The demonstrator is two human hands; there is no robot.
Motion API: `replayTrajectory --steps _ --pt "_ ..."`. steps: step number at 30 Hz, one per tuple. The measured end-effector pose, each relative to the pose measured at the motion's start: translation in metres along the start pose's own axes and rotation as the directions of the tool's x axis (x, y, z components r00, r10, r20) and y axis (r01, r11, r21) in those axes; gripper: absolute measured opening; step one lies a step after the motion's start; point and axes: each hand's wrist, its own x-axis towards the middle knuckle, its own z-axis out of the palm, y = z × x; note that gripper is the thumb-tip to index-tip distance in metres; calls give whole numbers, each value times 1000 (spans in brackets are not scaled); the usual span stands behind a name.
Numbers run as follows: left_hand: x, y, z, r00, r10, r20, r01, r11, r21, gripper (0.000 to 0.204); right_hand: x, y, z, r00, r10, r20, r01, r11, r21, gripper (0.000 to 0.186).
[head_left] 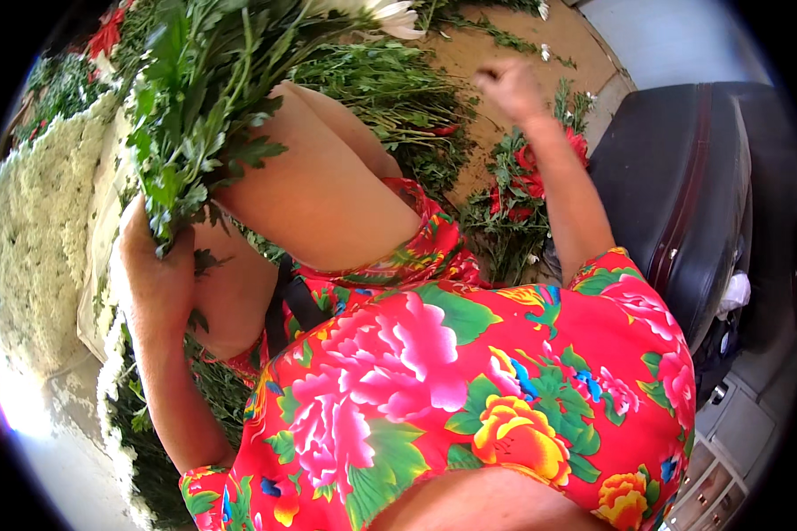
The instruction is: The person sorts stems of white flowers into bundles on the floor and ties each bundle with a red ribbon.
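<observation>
My left hand (155, 265) is closed around a thick bunch of leafy green chrysanthemum stems (199, 97). The bunch leans up and away over my bare leg, and a white chrysanthemum bloom (397, 16) shows at its far end. Raised to the right, my right hand (512, 88) is blurred by motion, its fingers curled in. Whether anything sits inside them I cannot make out. Beyond and below that hand lie red flowers with green leaves (531, 177) on the brown floor covering.
Cut green stems (390, 88) lie heaped beyond my knees. A wide mass of small cream-white flowers (40, 230) stands at the left. A black padded seat or case with a dark red stripe (673, 186) is close on my right. Loose leaves and stems litter the brown floor covering (483, 49).
</observation>
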Motion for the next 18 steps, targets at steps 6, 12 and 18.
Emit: replayTrajectory --steps 6,12,18 --pt "-13 4 -32 999 -37 -33 34 994 -101 33 -83 71 72 936 300 186 -209 895 -393 24" --pt "-19 -13 -40 962 -272 -19 270 961 -67 24 -136 70 60 870 484 -90 -492 862 -122 23" --pt "-18 -16 -40 994 -101 -34 101 995 -16 24 -155 138 26 633 663 -400 -746 660 -87 29"
